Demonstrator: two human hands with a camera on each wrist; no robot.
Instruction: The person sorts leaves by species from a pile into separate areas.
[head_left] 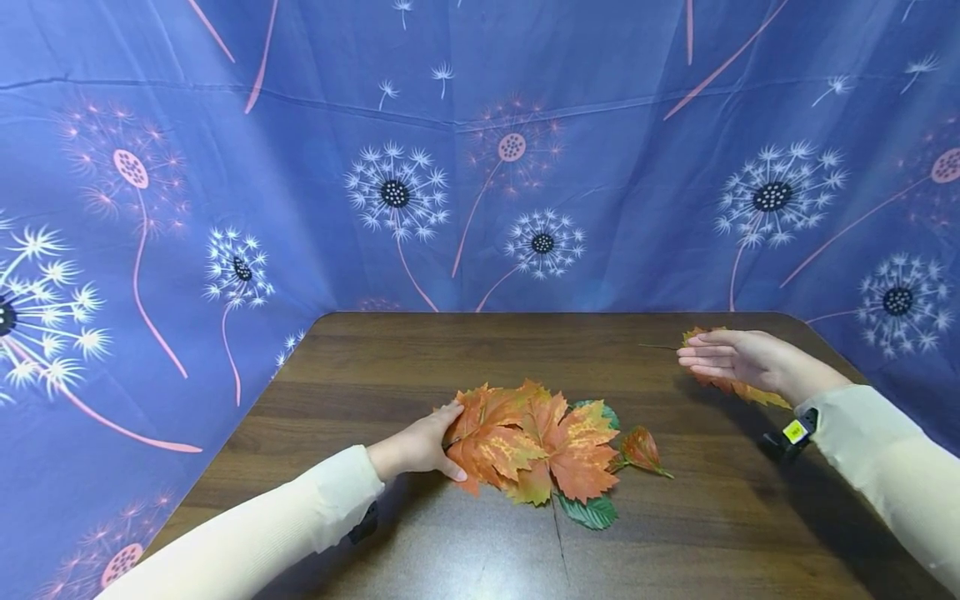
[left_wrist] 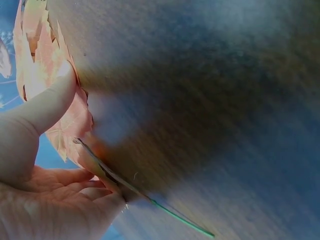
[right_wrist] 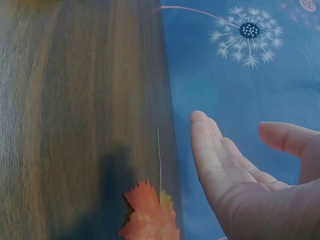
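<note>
An orange artificial maple leaf point(head_left: 491, 442) lies at the left end of a cluster of leaves on the brown table. My left hand point(head_left: 423, 443) grips its left end, the thumb on the near side and the fingers on the far side. In the left wrist view the thumb point(left_wrist: 55, 100) lies along the leaf, beside a thin stem with a green tip point(left_wrist: 182, 218). My right hand point(head_left: 738, 360) is held over another orange leaf point(head_left: 757, 393) at the back right, its fingers straight and nothing in it. The right wrist view shows that leaf point(right_wrist: 150, 215) below and left of the palm.
Against the first leaf lies a second orange maple leaf point(head_left: 581, 450). Green leaves point(head_left: 590, 512) peek out from under the cluster, and a small red-green leaf point(head_left: 641, 448) sits at its right. A blue dandelion-print cloth point(head_left: 465, 208) hangs behind the table point(head_left: 375, 350).
</note>
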